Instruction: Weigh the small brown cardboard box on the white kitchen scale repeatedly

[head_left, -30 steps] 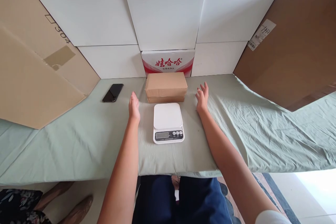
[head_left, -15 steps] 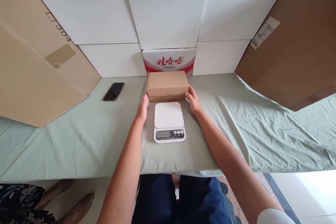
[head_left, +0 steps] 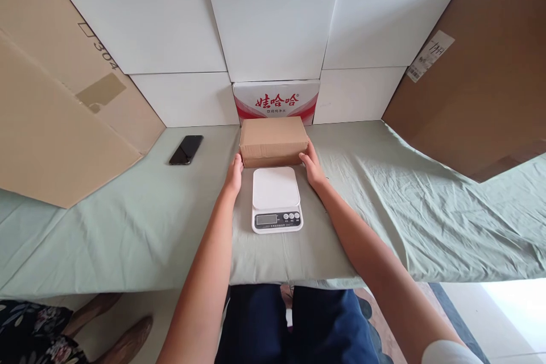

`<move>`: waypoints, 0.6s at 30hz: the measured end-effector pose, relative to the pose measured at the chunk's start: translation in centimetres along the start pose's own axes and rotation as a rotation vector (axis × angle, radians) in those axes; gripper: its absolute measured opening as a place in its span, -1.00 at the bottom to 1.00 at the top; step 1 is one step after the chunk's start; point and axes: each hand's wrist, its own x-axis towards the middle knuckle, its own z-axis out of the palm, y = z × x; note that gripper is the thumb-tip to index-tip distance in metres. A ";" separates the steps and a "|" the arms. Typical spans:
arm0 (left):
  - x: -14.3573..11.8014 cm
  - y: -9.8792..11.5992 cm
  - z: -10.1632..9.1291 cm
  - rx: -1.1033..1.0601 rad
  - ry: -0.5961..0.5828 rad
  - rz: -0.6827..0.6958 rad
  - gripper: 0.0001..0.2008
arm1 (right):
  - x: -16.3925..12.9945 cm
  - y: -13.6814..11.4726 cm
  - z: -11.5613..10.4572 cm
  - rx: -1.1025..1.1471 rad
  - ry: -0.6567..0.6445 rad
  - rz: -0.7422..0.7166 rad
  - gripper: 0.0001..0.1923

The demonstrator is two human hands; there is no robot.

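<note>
A small brown cardboard box point(head_left: 273, 142) rests on the cloth, gripped at its two ends between my hands. My left hand point(head_left: 235, 172) presses against its left end, with the fingers partly hidden along the side. On the opposite end, my right hand point(head_left: 312, 164) has its thumb at the front corner and its fingers along the side. Just in front of the box, between my forearms, lies a white kitchen scale point(head_left: 276, 189). Its plate bears nothing, and its small display looks blank.
A black phone point(head_left: 186, 150) lies to the left on the green cloth point(head_left: 140, 222). Behind stand white boxes point(head_left: 273, 34) and a red-printed carton point(head_left: 276, 101). Large cardboard panels flank the table, left point(head_left: 51, 102) and right point(head_left: 473, 79). Another person's feet point(head_left: 123, 341) show at lower left.
The view has shifted very slightly. My right thumb has moved a little left on the box's front corner; the box, scale and phone keep their places.
</note>
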 end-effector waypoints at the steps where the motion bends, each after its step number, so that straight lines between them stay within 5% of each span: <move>1: 0.1 0.0 0.0 0.000 0.014 -0.008 -0.24 | 0.0 0.1 0.2 -0.017 -0.002 -0.015 -0.25; 8: -1.5 2.7 0.2 0.018 0.029 0.093 -0.28 | -0.9 -0.9 0.8 -0.077 0.022 -0.160 -0.18; 13: -8.7 5.8 0.2 -0.044 -0.025 0.124 -0.32 | -6.3 -3.2 -0.4 -0.089 -0.039 -0.209 -0.19; 18: -15.7 5.7 0.1 -0.023 -0.058 0.122 -0.31 | -12.4 -3.7 -1.7 -0.146 -0.049 -0.196 -0.19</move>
